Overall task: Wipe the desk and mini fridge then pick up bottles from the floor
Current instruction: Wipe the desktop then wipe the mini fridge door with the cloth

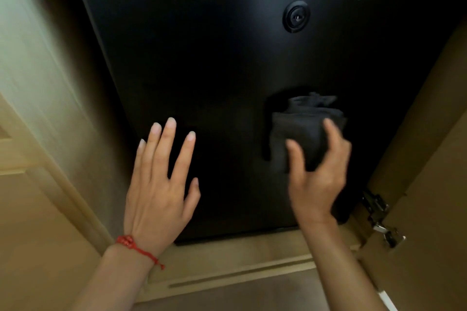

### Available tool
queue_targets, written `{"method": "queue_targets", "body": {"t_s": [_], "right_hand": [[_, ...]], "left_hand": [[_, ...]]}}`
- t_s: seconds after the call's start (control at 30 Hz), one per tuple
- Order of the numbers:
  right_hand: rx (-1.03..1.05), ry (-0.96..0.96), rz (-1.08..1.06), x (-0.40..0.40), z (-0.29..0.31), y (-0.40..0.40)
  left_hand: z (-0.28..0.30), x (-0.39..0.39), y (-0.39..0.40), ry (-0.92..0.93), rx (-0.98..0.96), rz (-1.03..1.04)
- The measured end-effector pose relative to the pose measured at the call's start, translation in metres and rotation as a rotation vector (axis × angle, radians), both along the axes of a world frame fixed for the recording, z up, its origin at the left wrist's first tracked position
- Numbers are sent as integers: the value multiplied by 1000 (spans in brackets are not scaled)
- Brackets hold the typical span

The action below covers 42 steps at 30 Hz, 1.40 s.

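Observation:
A black mini fridge (227,58) fills the middle of the view, its door facing me with a round lock (296,17) near the upper right and a WELLWAY logo at the top. My right hand (319,174) grips a dark grey cloth (303,126) and presses it against the lower right of the door. My left hand (161,182) lies flat on the lower left of the door with fingers spread; a red string bracelet is on that wrist. No bottles are in view.
The fridge stands inside a light wooden cabinet. An open cabinet door (429,184) with a metal hinge (379,217) is at the right. A wooden side panel (38,108) runs along the left, and the cabinet's base ledge (227,267) lies below the fridge.

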State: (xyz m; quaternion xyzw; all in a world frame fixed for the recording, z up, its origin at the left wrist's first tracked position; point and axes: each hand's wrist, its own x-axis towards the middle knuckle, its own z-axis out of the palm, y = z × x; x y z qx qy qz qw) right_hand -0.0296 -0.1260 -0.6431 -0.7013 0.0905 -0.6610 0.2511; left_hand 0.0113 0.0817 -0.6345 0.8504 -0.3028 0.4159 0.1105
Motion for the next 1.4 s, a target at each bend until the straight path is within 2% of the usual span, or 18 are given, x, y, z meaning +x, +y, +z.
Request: {"method": "queue_targets", "body": {"t_s": [0.1, 0.2, 0.27, 0.43, 0.5, 0.57, 0.7, 0.8, 0.93, 1.17, 1.27, 1.4], "right_hand": [[279, -86, 2, -4, -4, -8], [348, -165, 13, 4, -5, 9], [277, -175, 43, 11, 0, 25], [-53, -26, 128, 17, 2, 37], [-85, 5, 118, 13, 0, 23], [15, 5, 77, 5, -6, 7], [392, 9, 35, -14, -37, -16], [506, -10, 31, -16, -50, -21], [438, -97, 65, -5, -24, -14], [131, -193, 71, 8, 76, -21], [110, -146, 56, 5, 64, -25], [124, 22, 72, -11, 2, -34]], "left_hand": [[-5, 4, 4, 22, 20, 10], [-7, 6, 4, 24, 17, 0], [-8, 5, 1, 18, -1, 0], [-11, 2, -11, -44, -31, -8], [-11, 1, -15, -64, -24, -20], [-10, 0, -16, -66, -19, -27], [-5, 1, -17, -50, -16, -6], [-4, 0, -23, -22, -7, 20], [-6, 0, -29, -24, -21, 38], [-8, 6, -32, -60, -13, 54], [-8, 5, -33, -66, -25, 61], [-6, 3, -34, -68, -29, 68]]}}
